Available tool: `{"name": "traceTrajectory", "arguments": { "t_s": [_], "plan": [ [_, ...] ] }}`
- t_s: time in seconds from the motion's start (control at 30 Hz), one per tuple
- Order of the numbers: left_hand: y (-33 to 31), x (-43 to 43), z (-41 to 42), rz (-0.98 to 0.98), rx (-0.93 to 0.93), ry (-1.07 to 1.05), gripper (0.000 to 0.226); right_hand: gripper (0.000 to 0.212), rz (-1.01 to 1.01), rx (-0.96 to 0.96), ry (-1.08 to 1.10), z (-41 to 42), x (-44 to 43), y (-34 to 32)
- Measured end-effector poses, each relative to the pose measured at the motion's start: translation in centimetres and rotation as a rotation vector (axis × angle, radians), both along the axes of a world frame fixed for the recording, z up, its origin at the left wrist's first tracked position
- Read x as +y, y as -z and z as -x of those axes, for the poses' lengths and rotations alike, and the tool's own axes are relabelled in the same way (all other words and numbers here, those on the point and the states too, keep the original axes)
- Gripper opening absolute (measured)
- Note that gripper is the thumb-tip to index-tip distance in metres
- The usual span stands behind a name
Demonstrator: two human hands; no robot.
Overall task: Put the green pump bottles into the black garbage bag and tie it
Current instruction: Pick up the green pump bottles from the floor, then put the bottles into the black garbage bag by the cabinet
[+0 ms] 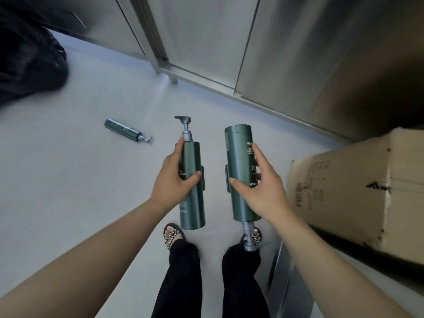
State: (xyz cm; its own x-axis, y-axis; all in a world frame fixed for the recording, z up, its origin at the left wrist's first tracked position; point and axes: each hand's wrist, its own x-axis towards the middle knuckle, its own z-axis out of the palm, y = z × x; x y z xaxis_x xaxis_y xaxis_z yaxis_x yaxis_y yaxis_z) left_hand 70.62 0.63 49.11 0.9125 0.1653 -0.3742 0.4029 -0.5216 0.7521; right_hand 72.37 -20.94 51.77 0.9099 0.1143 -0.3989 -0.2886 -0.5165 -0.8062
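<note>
My left hand grips a green pump bottle around its middle, with the grey pump pointing away from me. Around a second green pump bottle my right hand is closed, and this one is turned over so its pump hangs down near my feet. Both bottles are held above the floor in front of my legs. A third green pump bottle lies on its side on the grey floor, further off to the left. The black garbage bag sits at the far left on the floor.
Stainless steel cabinets run along the far side and right, with a metal leg on the floor. A large cardboard box sits close on the right. My feet in sandals stand below the bottles.
</note>
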Motion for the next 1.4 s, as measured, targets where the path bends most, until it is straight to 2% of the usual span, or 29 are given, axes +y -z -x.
{"name": "traceTrajectory", "arguments": {
  "t_s": [0.23, 0.4, 0.53, 0.73, 0.93, 1.27, 1.4],
  "plan": [
    [-16.5, 3.7, 1.7, 0.03, -0.157, 0.001, 0.09, 0.087, -0.105, -0.096, 0.075, 0.5, 4.8, -15.6],
    [-25.1, 8.7, 5.4, -0.024, -0.267, 0.004, 0.089, 0.088, -0.1, -0.164, 0.009, 2.6, 9.3, -22.7],
    [-29.6, 13.2, 8.4, -0.103, -0.342, -0.04, 0.088, 0.086, -0.103, -0.202, -0.088, 4.1, 13.7, -26.6],
    [-33.6, 18.8, 10.8, -0.156, -0.387, -0.143, 0.086, 0.087, -0.089, -0.279, -0.262, 5.0, 20.2, -30.3],
    [-34.9, 23.2, 10.3, -0.2, -0.387, -0.235, 0.087, 0.088, -0.065, -0.332, -0.361, 3.2, 24.0, -32.6],
    [-36.0, 29.0, 3.8, -0.251, -0.366, -0.347, 0.086, 0.084, -0.177, -0.346, -0.41, -5.4, 32.4, -33.8],
    [-37.4, 33.2, -0.2, -0.273, -0.381, -0.423, 0.086, 0.086, -0.195, -0.35, -0.499, -10.6, 37.3, -34.3]
  ]
}}
